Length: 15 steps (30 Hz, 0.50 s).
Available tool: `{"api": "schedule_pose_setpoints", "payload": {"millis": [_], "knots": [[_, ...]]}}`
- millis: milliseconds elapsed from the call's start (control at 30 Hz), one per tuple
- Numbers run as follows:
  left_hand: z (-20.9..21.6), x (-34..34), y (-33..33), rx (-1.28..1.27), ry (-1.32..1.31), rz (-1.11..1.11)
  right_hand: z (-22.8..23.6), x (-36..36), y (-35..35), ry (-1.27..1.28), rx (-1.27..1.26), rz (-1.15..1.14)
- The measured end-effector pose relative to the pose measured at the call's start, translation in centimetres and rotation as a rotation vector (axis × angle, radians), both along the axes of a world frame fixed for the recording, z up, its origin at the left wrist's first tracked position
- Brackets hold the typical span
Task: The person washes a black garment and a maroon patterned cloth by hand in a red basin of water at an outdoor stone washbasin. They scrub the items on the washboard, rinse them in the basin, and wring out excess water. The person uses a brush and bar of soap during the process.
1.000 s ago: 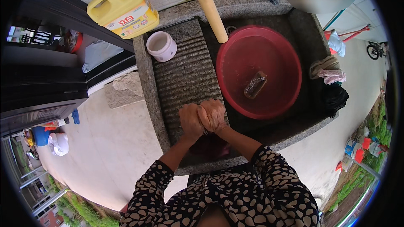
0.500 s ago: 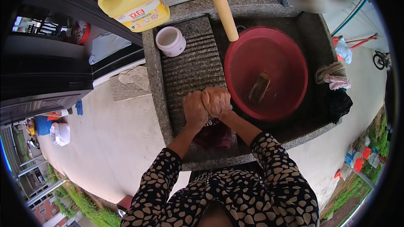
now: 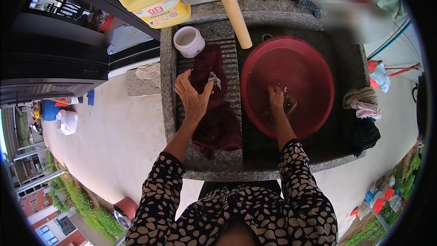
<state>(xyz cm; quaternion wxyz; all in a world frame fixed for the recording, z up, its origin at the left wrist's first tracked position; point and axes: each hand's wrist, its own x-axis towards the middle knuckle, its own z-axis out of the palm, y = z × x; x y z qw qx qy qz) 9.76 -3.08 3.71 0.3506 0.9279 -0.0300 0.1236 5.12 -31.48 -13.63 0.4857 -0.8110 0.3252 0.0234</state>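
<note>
A dark maroon cloth [image 3: 218, 123] lies spread lengthwise over the ribbed stone washboard [image 3: 232, 79], with a pale printed patch on it. My left hand [image 3: 193, 98] is at the cloth's left side, thumb and fingers spread apart, the thumb by the patch. In the red basin [image 3: 318, 118] of water, my right hand [image 3: 276, 98] reaches down with its fingers stretched forward, partly under the surface. Just right of that hand sits a scrubbing brush [image 3: 291, 105], partly hidden by the hand and water. I see nothing held in either hand.
A white jar [image 3: 189, 41] stands at the washboard's far left corner, near a yellow detergent jug [image 3: 157, 4]. A pale pole [image 3: 230, 9] slants in beside the basin. Cloths [image 3: 364, 105] hang over the stone sink's right edge. A grey scrubber [image 3: 311, 7] lies on the back rim.
My hands, pressed together on the bunched cloth before, have parted. The cloth now lies stretched up the washboard. My right hand has moved into the basin beside the brush.
</note>
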Motion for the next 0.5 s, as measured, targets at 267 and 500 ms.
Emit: {"api": "schedule_pose_setpoints", "payload": {"millis": [267,500], "knots": [[2.8,-15.3,0.3,0.351,0.35,-0.438,0.0,0.4,-7.4,-0.034,0.529,-0.532],[2.8,-9.0,1.5,0.061,0.173,-0.04,8.9,3.5,0.8,0.07,1.727,0.274]]}}
